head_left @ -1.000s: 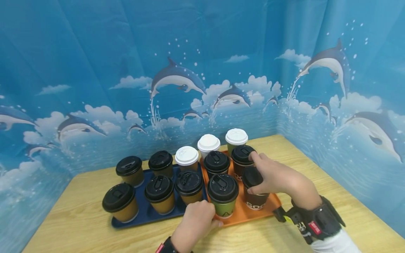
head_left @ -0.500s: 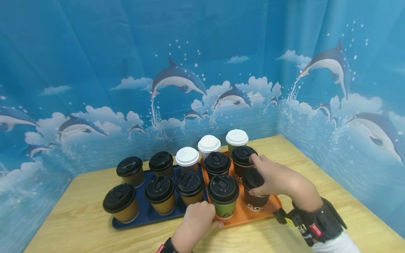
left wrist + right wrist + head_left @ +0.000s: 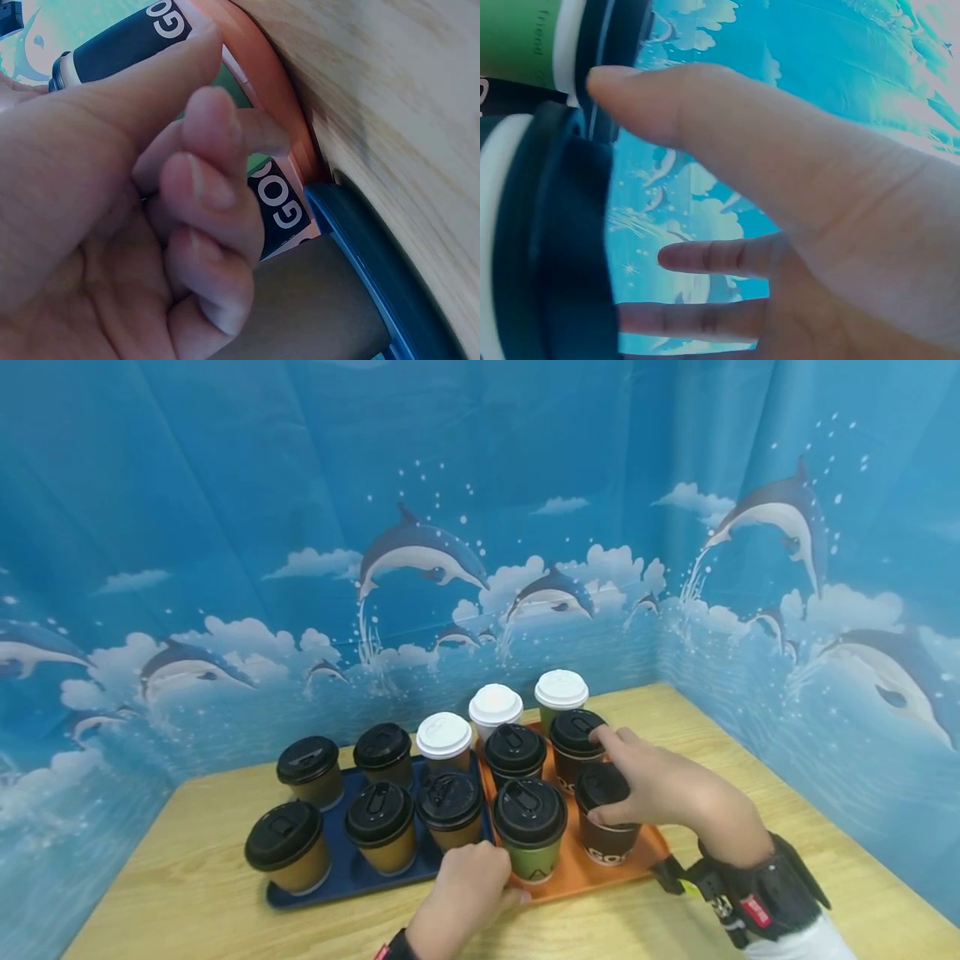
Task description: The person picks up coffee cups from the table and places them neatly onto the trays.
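Note:
My right hand point(image 3: 663, 781) is beside the front right cup on the orange tray point(image 3: 573, 887), a dark paper cup point(image 3: 607, 842) with a black lid. Its thumb is near the lid's front; the index finger reaches toward the dark cup behind point(image 3: 573, 743). In the right wrist view the thumb point(image 3: 697, 105) and fingers are straight and spread beside a black lid point(image 3: 562, 240). My left hand point(image 3: 468, 885) sits at the trays' front edges, just left of a green cup point(image 3: 536, 860). The left wrist view shows its fingers point(image 3: 206, 187) loosely curled, holding nothing.
A navy tray point(image 3: 352, 887) adjoins the orange one on the left, bearing brown cups with black lids and one white-lidded cup point(image 3: 444, 737). Two more white-lidded cups point(image 3: 496, 706) stand at the orange tray's back. A dolphin-print curtain point(image 3: 300, 527) walls the wooden table point(image 3: 172, 852).

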The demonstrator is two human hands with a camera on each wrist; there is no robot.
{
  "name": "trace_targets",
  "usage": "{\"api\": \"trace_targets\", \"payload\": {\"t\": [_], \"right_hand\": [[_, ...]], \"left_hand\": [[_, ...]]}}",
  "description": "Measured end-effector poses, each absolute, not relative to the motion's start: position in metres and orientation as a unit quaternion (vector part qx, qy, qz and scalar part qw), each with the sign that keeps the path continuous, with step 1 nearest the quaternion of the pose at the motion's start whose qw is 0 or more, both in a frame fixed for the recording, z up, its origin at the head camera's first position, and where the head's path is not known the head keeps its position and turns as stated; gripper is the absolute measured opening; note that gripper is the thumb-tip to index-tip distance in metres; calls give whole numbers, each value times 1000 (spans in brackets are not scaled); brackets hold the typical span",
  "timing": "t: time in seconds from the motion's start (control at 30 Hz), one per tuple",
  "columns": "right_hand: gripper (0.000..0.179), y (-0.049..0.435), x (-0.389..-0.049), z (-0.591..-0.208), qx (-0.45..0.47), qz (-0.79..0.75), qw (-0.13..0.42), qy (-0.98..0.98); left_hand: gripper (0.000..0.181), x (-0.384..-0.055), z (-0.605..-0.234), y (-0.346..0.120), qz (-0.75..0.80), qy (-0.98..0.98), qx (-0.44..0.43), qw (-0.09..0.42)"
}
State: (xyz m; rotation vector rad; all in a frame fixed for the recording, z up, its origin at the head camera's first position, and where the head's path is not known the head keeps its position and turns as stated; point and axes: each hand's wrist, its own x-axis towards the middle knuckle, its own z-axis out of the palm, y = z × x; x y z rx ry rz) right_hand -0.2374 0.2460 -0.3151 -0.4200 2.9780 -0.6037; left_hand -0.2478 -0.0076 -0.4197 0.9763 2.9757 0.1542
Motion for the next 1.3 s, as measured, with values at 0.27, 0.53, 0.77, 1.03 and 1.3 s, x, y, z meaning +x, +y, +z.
{"api": "trace_targets", "payload": {"t": [0.27,0.53,0.77,1.03,1.3], "right_hand": [[73,259,-234,-306,-141,-180,-64,971],[61,266,-233,-305,-148,-170,-110,968],[58,265,-232,-309,-152,-175,-111,966],[57,265,-229,-317,-149,-182,-101,967],[57,264,-233,-308,-147,-173,-104,968]], "left_hand": [[49,-247,-423,-9,59,949,311,-1],[51,-247,-426,-9,65,951,303,25],[46,-247,-431,-9,62,949,310,16],[49,-247,-433,-11,57,945,320,12],[45,-251,-423,-11,60,945,323,7]]}}
